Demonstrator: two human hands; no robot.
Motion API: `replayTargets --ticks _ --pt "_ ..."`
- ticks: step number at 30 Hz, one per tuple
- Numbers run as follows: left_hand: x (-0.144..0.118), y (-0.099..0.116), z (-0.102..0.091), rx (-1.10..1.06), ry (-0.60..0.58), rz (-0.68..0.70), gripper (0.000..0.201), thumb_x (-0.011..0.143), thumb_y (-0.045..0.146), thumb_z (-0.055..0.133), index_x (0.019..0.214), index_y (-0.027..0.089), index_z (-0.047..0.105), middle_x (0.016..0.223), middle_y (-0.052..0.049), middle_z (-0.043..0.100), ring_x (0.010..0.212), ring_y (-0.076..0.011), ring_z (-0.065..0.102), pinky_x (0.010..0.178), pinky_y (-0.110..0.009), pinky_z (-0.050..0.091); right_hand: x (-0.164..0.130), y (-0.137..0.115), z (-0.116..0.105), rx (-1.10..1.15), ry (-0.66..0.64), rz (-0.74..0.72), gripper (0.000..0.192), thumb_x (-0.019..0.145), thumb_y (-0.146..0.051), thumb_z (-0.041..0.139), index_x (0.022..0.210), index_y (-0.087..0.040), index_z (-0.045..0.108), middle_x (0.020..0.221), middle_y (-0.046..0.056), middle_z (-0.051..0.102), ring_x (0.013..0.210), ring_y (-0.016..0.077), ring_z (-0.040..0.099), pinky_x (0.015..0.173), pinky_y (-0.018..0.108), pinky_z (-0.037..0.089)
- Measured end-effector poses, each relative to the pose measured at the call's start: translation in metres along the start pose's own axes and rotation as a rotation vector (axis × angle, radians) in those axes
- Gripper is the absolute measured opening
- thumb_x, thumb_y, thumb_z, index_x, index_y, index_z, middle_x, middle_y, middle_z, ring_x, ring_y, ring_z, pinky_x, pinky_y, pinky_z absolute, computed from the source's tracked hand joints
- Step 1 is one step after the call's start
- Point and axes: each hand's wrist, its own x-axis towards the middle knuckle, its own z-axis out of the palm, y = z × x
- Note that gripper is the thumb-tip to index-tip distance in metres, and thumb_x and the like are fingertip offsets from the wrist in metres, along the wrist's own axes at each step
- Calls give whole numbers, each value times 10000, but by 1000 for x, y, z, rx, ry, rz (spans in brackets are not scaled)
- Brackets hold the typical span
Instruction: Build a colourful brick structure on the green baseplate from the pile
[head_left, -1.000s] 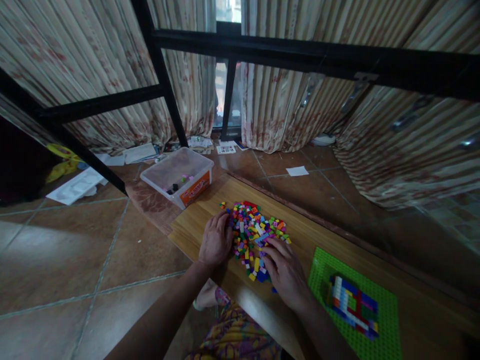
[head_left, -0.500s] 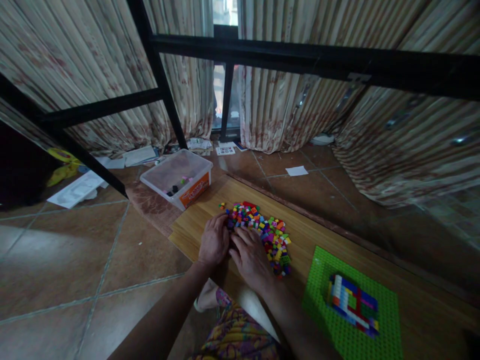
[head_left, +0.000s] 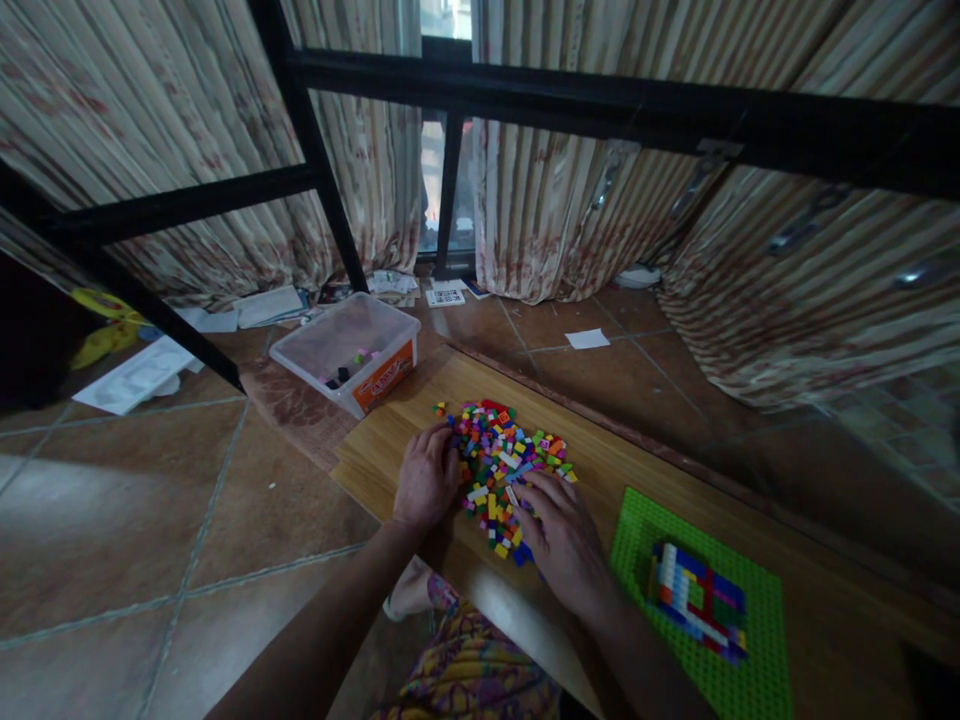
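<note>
A heap of small coloured bricks (head_left: 501, 455) lies on a wooden board (head_left: 390, 440) set on the tiled floor. My left hand (head_left: 425, 478) rests flat at the heap's left edge, fingers touching the bricks. My right hand (head_left: 564, 540) lies palm down on the heap's lower right part, fingers spread among the bricks; I cannot tell whether it holds any. To the right a green baseplate (head_left: 757, 610) carries a partly built flat pattern of bricks (head_left: 694, 598) in white, blue, red and green.
A clear plastic box (head_left: 346, 350) with an orange label holds a few bricks, just beyond the board's left corner. Black metal frame bars (head_left: 315, 140) cross overhead. Striped curtains (head_left: 555, 210) hang behind. Papers (head_left: 139, 372) lie on the floor at left.
My right hand swept left across the heap next to my left hand, then back to the lower right, spreading the bricks. My left hand stayed in place.
</note>
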Motion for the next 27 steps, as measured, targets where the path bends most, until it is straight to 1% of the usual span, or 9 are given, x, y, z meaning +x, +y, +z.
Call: replayTargets --ticks 3,6,10,13,16,18,20,23,27 --pt "1 0 -1 -6 -4 1 288 892 191 439 1154 196 558 1206 -76 605 1107 -224 551 990 -417 459 18 1 8 -33 35 22 258 934 -275 499 1160 -216 608 1214 97 598 1149 270 526 984 497 450" --pt "1 -1 -1 -18 -1 2 291 893 173 421 1144 203 564 1193 -75 610 1107 -223 557 981 -417 466 31 -8 20 -60 -14 2 273 922 -254 518 1179 -195 591 1247 116 581 1194 286 496 1000 515 427" --pt "1 -1 -1 -12 -11 -2 278 907 191 415 1138 193 569 1204 -85 605 1111 -225 554 984 -416 462 27 -26 26 -27 -77 -65 248 901 -210 544 1141 -208 603 1261 97 581 1240 275 466 1046 510 379" --pt "0 0 -1 -6 -16 -9 280 910 183 408 1141 182 566 1212 -86 601 1121 -221 545 995 -414 454 22 -31 23 24 -89 -88 212 910 -194 533 1103 -219 617 1208 67 611 1168 240 519 1058 476 361" --pt "0 0 -1 -10 -22 -10 285 916 179 400 1149 183 564 1217 -81 599 1135 -214 537 1008 -409 446 28 -24 19 16 -46 2 200 933 -171 485 1061 -215 633 1097 58 649 1044 218 566 985 419 404" --pt "0 -1 -1 -9 -28 -7 290 920 184 398 1160 182 561 1226 -79 596 1144 -213 532 1016 -407 440 36 -16 17 -42 -7 86 200 930 -155 477 1030 -204 643 1041 64 659 1000 228 563 927 394 420" --pt "-1 -2 0 -5 -31 -8 292 922 188 399 1165 182 560 1231 -79 595 1148 -213 530 1015 -404 441 46 -7 17 -113 2 130 190 901 -139 512 1018 -198 649 1017 68 662 983 244 548 909 390 411" --pt "-1 -2 0 -6 -28 -12 290 921 191 402 1163 180 562 1233 -83 594 1148 -214 529 1012 -403 444 58 4 17 -163 -47 109 209 849 -134 571 1027 -207 651 1035 63 662 985 253 527 907 380 395" --pt "-1 -1 -1 -13 -25 -21 285 923 196 404 1157 174 566 1226 -87 596 1137 -214 529 1017 -407 440 67 8 16 -167 -144 72 184 827 -159 598 987 -228 658 1043 46 659 990 248 518 908 368 382"
